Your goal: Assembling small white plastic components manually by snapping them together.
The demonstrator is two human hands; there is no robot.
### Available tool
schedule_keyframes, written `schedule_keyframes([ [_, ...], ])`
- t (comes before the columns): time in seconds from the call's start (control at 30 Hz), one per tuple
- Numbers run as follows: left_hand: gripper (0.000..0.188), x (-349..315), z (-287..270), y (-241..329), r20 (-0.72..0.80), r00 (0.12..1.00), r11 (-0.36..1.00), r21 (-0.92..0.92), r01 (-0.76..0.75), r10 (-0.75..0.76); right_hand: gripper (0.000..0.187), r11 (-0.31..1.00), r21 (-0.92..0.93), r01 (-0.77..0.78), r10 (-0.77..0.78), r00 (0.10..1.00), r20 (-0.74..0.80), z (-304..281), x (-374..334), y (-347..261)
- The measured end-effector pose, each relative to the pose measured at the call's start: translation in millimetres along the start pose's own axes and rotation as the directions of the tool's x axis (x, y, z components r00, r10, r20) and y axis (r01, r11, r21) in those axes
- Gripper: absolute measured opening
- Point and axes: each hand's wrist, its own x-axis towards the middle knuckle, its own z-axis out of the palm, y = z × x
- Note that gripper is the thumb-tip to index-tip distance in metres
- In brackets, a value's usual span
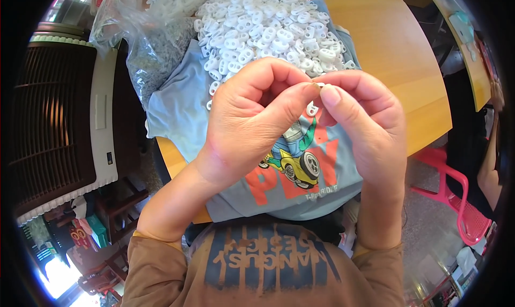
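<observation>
My left hand (249,111) and my right hand (365,108) meet fingertip to fingertip over a light-blue printed T-shirt (230,199). Both are closed in a pinch, thumb against index finger. A sliver of a small white plastic piece (321,85) shows between the tips; most of it is covered by my fingers. Just below them another white piece with a hole (312,109) is visible, and I cannot tell whether it is held or lying on the cloth. Beyond my hands is a big heap of white two-holed plastic pieces (263,28), spread on the shirt.
A clear plastic bag (155,55) with small greyish contents stands left of the heap. The wooden table (397,44) extends to the right. A pink plastic chair (456,199) is at the right, near another person's arm (488,167). A dark slatted appliance (53,108) stands at the left.
</observation>
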Motion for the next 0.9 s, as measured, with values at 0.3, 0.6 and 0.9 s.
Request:
schedule_keyframes([
  [0.3, 0.011, 0.1, -3.9, -16.8, 0.293, 0.914, 0.672, 0.619, -0.406, 0.281, 0.012, 0.990, 0.064, 0.127, -0.112, 0.974, -0.196, -20.9, -5.4, 19.8],
  [0.6, 0.015, 0.9, -11.9, -26.3, 0.449, 0.854, 0.197, 0.842, -0.503, 0.262, 0.010, 0.988, 0.089, 0.127, -0.099, 0.958, -0.269, -29.7, -0.9, 32.4],
  [0.9, 0.014, 11.4, 7.0, -34.2, 0.491, 0.825, 0.194, 0.812, -0.550, 0.280, 0.010, 0.986, 0.084, 0.147, -0.120, 0.956, -0.269, -28.6, -2.6, 32.6],
])
